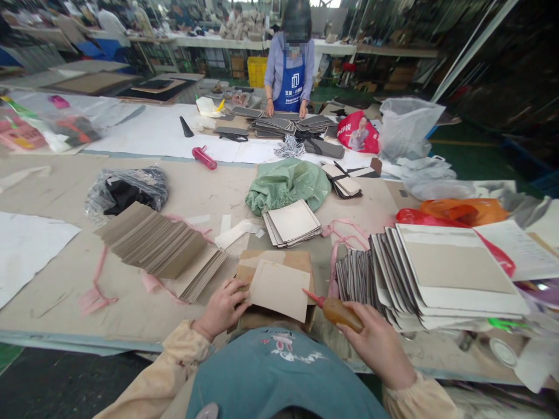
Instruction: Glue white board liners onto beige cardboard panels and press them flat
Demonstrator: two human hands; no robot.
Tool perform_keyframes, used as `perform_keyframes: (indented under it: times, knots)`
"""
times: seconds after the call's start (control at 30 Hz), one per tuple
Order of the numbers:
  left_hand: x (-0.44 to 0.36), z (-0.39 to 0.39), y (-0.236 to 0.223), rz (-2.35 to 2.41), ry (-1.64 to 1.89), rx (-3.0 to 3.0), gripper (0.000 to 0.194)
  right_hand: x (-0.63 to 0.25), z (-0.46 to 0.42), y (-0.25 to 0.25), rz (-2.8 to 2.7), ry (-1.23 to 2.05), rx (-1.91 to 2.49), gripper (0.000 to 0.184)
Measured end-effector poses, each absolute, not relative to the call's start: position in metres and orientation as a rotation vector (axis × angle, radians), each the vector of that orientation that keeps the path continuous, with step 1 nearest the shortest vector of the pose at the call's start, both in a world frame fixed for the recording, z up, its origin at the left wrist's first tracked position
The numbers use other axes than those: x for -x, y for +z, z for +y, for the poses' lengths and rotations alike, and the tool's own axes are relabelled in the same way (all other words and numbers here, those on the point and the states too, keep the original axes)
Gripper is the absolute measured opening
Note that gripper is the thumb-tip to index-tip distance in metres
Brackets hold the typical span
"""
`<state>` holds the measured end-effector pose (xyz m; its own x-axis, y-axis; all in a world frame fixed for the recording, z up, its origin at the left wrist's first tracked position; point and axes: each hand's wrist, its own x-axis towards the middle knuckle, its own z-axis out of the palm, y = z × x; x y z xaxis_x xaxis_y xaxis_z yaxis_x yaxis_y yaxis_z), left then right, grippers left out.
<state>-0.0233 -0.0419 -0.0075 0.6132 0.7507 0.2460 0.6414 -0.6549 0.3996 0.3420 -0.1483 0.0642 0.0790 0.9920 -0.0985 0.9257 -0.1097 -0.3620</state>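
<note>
My left hand (222, 307) rests with curled fingers on the left edge of a grey cardboard sheet (279, 289), pinching it against a brown board (279, 262) beneath. My right hand (379, 343) is wrapped round an amber glue bottle (338, 311) whose red nozzle points at the sheet's right edge. Left of the sheet lies a fanned pile of brown card pieces (163, 247). On the right is a fanned stack of large grey-and-white panels (437, 276). A small stack of white squares (292, 224) sits just beyond the sheet.
A green bag (286, 183), a black plastic bundle (126, 192) and pink strips (94, 297) lie on the table. Across it, a person in a blue apron (290, 70) handles dark panels (279, 123). Orange and red bags (458, 210) sit far right.
</note>
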Motion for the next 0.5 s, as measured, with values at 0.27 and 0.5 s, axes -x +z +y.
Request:
perform_keyframes:
  times: [0.27,0.5]
  knots:
    - [0.023,-0.041,-0.006,1.136,0.556,-2.564,0.013,-0.346,-0.169,0.066,-1.976,0.7,2.018,0.034]
    - [0.023,-0.04,-0.007,1.139,0.549,-2.556,0.012,-0.352,-0.177,0.061,-1.797,0.975,1.913,0.035]
